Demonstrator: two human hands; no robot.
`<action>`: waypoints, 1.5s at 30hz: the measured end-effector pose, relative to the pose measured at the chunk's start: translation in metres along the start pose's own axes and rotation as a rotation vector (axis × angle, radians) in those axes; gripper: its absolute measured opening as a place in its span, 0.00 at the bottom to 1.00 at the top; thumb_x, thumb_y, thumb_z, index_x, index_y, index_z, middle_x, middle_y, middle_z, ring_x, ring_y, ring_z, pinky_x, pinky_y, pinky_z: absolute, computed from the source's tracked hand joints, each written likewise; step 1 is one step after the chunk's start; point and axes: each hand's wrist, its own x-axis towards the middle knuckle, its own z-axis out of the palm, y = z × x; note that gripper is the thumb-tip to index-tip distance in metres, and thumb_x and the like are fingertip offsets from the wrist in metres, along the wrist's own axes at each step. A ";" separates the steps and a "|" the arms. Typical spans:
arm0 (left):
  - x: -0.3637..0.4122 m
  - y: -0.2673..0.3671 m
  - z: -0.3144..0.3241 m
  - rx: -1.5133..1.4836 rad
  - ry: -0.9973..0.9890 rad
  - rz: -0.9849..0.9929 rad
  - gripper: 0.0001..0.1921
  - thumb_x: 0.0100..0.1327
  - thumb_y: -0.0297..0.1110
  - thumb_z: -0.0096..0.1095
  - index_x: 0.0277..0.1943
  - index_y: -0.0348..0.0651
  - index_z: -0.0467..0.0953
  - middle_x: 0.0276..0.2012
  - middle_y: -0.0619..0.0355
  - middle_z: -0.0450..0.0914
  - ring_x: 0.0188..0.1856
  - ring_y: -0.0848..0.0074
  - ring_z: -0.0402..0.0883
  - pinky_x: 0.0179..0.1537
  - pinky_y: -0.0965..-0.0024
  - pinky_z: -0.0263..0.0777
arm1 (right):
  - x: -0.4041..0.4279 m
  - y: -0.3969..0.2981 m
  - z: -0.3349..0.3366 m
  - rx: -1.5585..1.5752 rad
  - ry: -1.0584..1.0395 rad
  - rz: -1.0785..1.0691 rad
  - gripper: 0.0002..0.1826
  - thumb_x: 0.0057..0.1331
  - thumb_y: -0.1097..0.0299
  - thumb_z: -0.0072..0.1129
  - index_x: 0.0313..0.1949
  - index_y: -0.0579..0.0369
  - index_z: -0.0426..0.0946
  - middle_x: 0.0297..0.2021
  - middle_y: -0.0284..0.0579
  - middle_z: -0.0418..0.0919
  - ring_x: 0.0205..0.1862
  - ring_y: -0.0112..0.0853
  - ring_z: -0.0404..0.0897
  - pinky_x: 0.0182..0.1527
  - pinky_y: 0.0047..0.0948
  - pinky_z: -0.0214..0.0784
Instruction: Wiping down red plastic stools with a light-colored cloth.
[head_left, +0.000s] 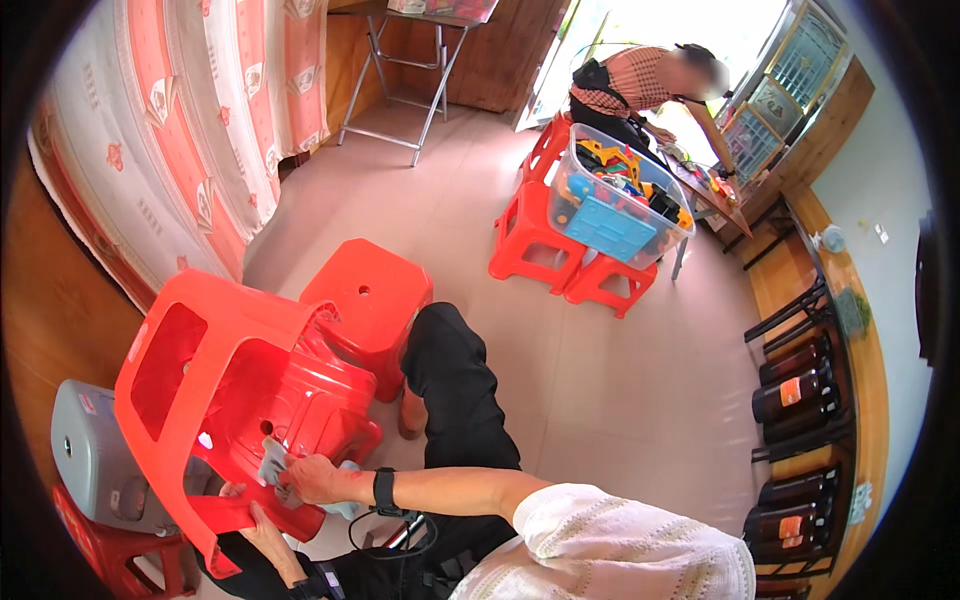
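A red plastic stool lies tipped over before me, its hollow underside and legs turned towards me. My left hand grips one of its legs near the bottom of the view, with part of the hand hidden behind the plastic. In my right hand is a bunched grey cloth, held against or just over the stool's inner side; whether it touches cannot be told. Another piece of pale cloth hangs below that hand. Just beyond stands an upright red stool with a hole in its seat.
A grey plastic stool rests on a red stool at left. Ahead, a clear plastic bin of toys sits on red stools. Behind it a person bends over a table. Dark jars line the right wall.
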 end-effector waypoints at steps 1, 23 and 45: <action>0.000 0.001 0.000 0.004 -0.005 0.003 0.24 0.55 0.11 0.42 0.57 0.34 0.63 0.49 0.52 0.69 0.53 0.69 0.69 0.60 0.67 0.57 | 0.000 -0.001 0.000 -0.031 -0.002 -0.001 0.12 0.55 0.68 0.56 0.40 0.49 0.74 0.43 0.53 0.73 0.35 0.44 0.82 0.30 0.40 0.72; -0.004 0.023 0.002 0.131 -0.078 0.083 0.24 0.57 0.13 0.43 0.59 0.36 0.65 0.49 0.55 0.72 0.54 0.70 0.71 0.59 0.68 0.61 | 0.028 0.003 -0.075 0.323 0.134 -0.266 0.15 0.60 0.64 0.52 0.46 0.52 0.76 0.35 0.53 0.79 0.43 0.46 0.78 0.46 0.41 0.70; -0.008 0.022 0.003 0.228 0.046 0.080 0.25 0.51 0.11 0.38 0.53 0.37 0.68 0.39 0.58 0.71 0.45 0.75 0.72 0.54 0.71 0.64 | 0.119 0.081 -0.095 -0.678 0.178 0.062 0.14 0.55 0.66 0.62 0.43 0.49 0.81 0.42 0.43 0.81 0.46 0.33 0.79 0.42 0.33 0.72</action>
